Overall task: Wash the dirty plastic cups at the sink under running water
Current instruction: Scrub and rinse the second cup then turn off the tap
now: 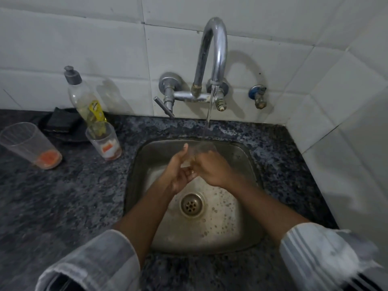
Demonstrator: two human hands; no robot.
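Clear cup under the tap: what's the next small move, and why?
Probably turn the clear cup in both hands, left hand and right hand, so the stream rinses all round. Two cups with orange residue wait on the counter.

Scene dim, cool grey cast, low contrast. Light thrown from upper front-left: faucet shadow cast right onto tiled wall, bottle shadow also cast right. Bright glare streak seen on faucet curve; soft sheen on sink basin. Dark speckled desk underexposed, detail lost. Wide-angle bending noted: tile lines bowed, right wall stretched. Sleeves at bottom corners smeared, out of focus. Clear cup under water stream barely resolved. Overall slight softness, compression noise.
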